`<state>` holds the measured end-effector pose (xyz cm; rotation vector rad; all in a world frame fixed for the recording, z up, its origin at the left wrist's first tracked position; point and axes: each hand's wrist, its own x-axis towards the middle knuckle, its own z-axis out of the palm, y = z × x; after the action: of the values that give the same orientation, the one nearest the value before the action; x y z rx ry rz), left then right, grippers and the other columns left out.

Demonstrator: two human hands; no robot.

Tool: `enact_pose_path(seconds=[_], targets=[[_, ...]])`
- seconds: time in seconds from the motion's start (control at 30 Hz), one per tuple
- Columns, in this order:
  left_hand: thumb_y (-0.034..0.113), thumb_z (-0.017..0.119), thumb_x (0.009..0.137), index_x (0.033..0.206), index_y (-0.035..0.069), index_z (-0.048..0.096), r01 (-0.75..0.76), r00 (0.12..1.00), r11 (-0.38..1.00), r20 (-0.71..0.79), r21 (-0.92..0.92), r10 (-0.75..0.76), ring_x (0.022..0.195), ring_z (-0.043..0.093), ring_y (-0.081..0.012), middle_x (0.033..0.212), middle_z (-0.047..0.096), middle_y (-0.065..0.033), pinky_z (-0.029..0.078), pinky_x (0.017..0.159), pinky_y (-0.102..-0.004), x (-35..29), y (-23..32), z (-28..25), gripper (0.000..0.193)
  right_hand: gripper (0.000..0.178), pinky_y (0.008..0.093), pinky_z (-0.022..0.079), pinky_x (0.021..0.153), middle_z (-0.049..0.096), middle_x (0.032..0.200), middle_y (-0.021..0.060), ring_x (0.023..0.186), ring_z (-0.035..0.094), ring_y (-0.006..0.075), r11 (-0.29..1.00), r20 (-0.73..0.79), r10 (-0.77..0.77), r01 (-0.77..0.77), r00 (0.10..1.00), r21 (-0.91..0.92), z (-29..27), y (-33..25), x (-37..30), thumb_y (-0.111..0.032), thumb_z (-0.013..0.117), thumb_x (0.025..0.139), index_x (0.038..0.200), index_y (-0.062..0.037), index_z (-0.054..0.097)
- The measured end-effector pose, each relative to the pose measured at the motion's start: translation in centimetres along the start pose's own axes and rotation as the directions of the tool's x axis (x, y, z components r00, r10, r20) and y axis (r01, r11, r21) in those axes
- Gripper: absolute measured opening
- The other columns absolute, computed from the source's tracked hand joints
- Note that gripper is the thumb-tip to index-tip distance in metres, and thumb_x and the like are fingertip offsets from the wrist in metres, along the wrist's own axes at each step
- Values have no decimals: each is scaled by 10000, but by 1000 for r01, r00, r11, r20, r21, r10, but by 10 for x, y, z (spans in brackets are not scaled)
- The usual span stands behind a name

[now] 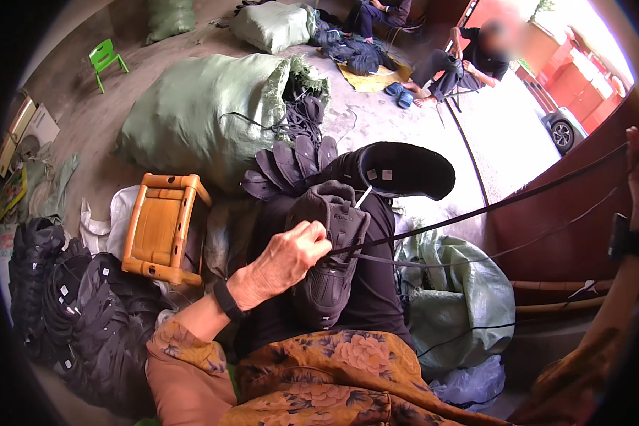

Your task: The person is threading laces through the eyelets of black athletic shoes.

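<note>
A black shoe upper [331,287] lies across my lap, its toe towards me, with a thin white strip standing up by its collar. My left hand [291,259] is closed at the lacing of this shoe, the fingers bent over a black shoelace. Two strands of the shoelace [468,215] run from the shoe far out to the right. There, at the picture's edge, my raised right hand [637,174] holds the stretched strands; its fingers are partly dark and cut off. Beyond the shoe, several black shoe pieces [302,160] fan out beside a larger black shoe piece [412,170].
A big pale green sack [199,113] spills black laces. At left are a bamboo stool [165,227] and a heap of black shoes [85,312]; at right, another green sack [461,291]. Farther off are a green chair [105,57], a seated person [468,64] and another person [376,14].
</note>
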<state>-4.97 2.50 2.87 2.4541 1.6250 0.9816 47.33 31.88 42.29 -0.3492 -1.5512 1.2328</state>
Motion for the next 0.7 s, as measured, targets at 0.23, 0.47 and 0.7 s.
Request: enact_pose_path(seconds=[0.23,0.47,0.7], targets=[[64,630,713,860,59,613,-128,991,973,-8,191,131,859,616,-200,935,594,-48,560,686,-283,-5,2,15,148,320,414,324,1165,370,1456,269,1382,357,321,945,328,278,-317,903,74,-21,95,5,-151,389,1041,1289,39,455],[72,629,738,863,45,589,-124,992,935,46,333,116,901,624,-227,971,603,-82,561,714,-295,-17,8,17,134,361,427,305,1174,367,1459,262,1388,343,334,970,48,219,-222,975,98,44,107,17,-140,371,1042,1352,45,392],[72,624,753,923,41,591,-31,982,939,-163,342,92,997,628,-246,1028,609,-95,558,810,-320,-27,5,36,176,249,437,384,1084,503,1292,199,1252,460,312,997,-289,-26,3,957,-79,68,35,-5,-120,476,987,1204,2,481]])
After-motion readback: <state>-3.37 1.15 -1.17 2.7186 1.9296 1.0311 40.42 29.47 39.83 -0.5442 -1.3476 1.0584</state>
